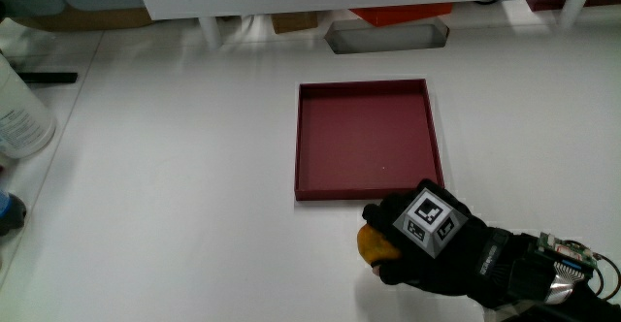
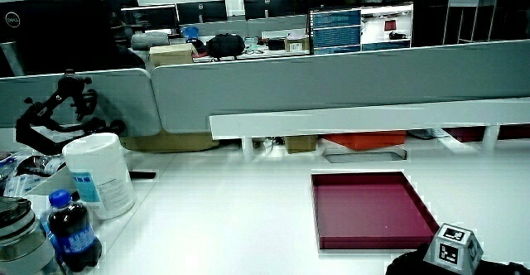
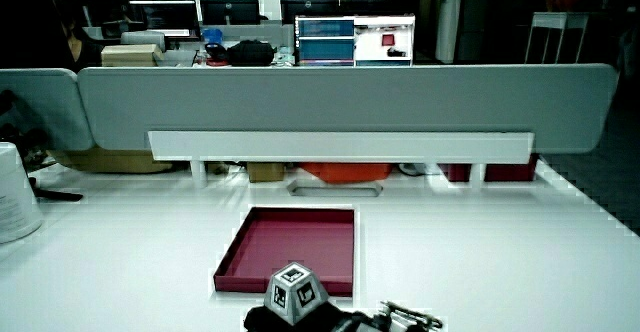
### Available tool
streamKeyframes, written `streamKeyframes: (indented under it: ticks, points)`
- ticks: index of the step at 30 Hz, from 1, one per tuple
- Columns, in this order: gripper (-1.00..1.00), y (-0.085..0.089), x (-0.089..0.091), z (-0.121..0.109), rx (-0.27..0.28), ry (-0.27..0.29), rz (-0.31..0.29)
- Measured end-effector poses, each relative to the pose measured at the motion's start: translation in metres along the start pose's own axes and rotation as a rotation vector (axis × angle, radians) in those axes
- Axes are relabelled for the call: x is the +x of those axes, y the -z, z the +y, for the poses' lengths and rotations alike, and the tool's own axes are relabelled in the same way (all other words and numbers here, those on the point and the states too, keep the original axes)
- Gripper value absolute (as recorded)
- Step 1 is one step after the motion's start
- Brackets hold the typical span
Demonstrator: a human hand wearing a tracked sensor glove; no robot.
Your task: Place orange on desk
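In the main view the hand [image 1: 408, 246] in its black glove sits on the white desk [image 1: 194, 186], nearer to the person than the dark red tray [image 1: 364, 138]. Its fingers are curled around an orange [image 1: 374, 245], which peeks out beside them and rests at desk level. The patterned cube [image 1: 429, 218] rides on the back of the hand. In both side views only the cube [image 2: 452, 246] [image 3: 295, 292] and a bit of glove show, just on the person's side of the tray [image 2: 368, 209] [image 3: 290, 247]; the orange is hidden there.
A white canister [image 2: 99, 174] [image 1: 19, 113] and a dark bottle with a blue cap [image 2: 70, 229] stand at the desk's edge, well away from the tray. A low grey partition [image 2: 331, 84] with a white shelf [image 3: 340, 145] closes off the desk.
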Motion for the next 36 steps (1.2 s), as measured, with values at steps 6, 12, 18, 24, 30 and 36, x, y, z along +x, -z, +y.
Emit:
streamKeyframes:
  ticks: [6,12,18,24,30,36]
  points:
    - [0.0,0.018,-0.012,0.006,-0.046,-0.024,-0.023]
    - [0.0,0.024,-0.015,0.007,-0.052,-0.02,-0.043]
    - [-0.16,0.027,-0.016,0.01,-0.079,-0.025,-0.037]
    - [-0.47,0.03,-0.014,0.01,-0.07,-0.006,-0.032]
    - [-0.79,0.031,-0.002,0.0,-0.071,0.046,0.026]
    - [-1.0,0.049,0.034,-0.025,-0.103,0.175,0.047]
